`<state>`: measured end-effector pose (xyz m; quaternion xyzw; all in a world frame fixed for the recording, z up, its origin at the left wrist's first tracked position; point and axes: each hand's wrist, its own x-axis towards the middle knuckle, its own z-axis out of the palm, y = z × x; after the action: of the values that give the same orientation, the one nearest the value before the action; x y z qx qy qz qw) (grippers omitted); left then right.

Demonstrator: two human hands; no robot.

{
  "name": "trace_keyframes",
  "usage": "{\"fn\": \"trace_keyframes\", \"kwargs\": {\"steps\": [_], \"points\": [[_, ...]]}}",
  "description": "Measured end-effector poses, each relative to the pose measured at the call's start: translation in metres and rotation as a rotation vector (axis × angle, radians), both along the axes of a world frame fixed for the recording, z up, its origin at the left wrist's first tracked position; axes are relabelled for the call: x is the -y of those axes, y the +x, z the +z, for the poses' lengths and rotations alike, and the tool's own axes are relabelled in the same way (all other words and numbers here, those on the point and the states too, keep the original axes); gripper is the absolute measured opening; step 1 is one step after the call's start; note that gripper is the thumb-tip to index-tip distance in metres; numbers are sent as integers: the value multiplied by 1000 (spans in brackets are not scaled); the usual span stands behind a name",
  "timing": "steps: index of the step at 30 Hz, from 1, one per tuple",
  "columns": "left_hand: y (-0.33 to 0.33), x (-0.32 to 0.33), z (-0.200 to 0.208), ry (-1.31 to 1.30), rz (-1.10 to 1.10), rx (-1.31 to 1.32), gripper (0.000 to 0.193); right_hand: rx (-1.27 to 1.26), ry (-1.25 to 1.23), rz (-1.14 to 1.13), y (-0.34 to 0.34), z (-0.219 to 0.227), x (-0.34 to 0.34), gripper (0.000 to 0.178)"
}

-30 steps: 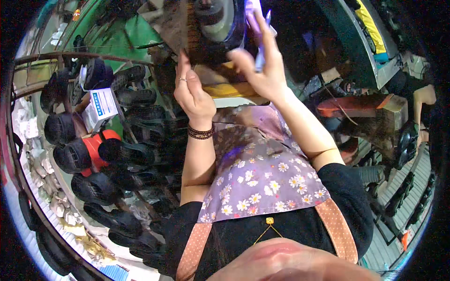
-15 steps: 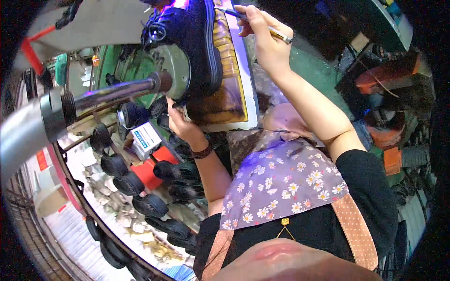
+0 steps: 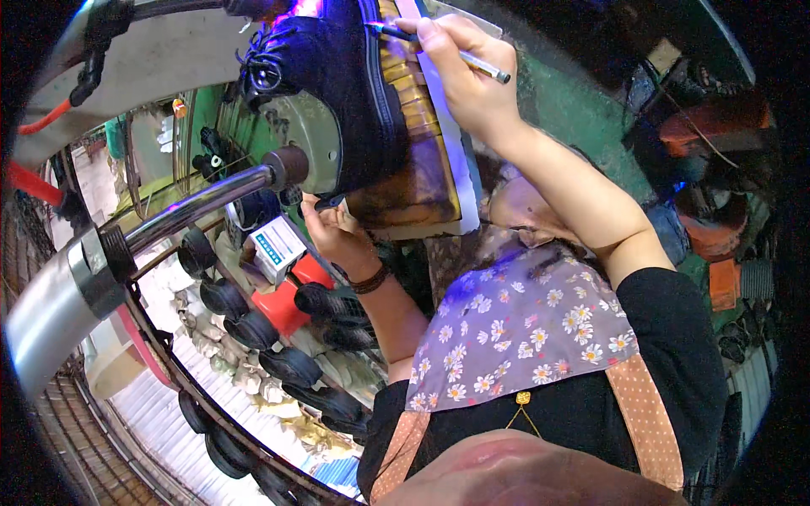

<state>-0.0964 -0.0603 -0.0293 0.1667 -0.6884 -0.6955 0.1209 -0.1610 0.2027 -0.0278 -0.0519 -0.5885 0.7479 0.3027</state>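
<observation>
A black lace-up shoe (image 3: 359, 101) lies on its side at the top centre, its sole edge turned to the right. In my right hand (image 3: 472, 76) is a slim pen (image 3: 481, 66), its tip at the sole edge of the shoe. My left hand (image 3: 342, 236) is at the heel end, thumb and fingers curled about a dark part of the shoe; the fingertips are partly hidden. Beyond the sole is a brown-stained padded board (image 3: 422, 181) with a white border. A round green plate (image 3: 316, 143) stands against the shoe's open side.
A thick metal arm (image 3: 198, 202) reaches in from the left to the green plate. Below it are a white box with a blue label (image 3: 278, 249), a red object (image 3: 291, 295) and a rack with several black soles (image 3: 291, 367). Orange and dark items (image 3: 713, 219) crowd the right side.
The pen tip has moved left and slightly down along the sole edge. My left hand has shifted a little down and right, its fingers more curled. The view has turned slightly.
</observation>
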Motion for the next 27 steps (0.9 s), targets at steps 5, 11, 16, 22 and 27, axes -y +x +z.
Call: {"fn": "trace_keyframes", "kwargs": {"steps": [5,11,16,22,27], "points": [[9,-16,12,141,-173,12,39,-92,241,-5,22,7,0,21],[36,-90,31,843,-489,177,38,-68,389,238,45,20,-44,21],[43,-162,25,1191,-311,280,52,58,561,232,42,41,-69,27],[39,-170,35,678,-634,27,74,-117,338,-62,7,16,-39,18],[55,-129,64,-19,-229,-465,80,-207,273,-250,-13,2,14,15]]}}
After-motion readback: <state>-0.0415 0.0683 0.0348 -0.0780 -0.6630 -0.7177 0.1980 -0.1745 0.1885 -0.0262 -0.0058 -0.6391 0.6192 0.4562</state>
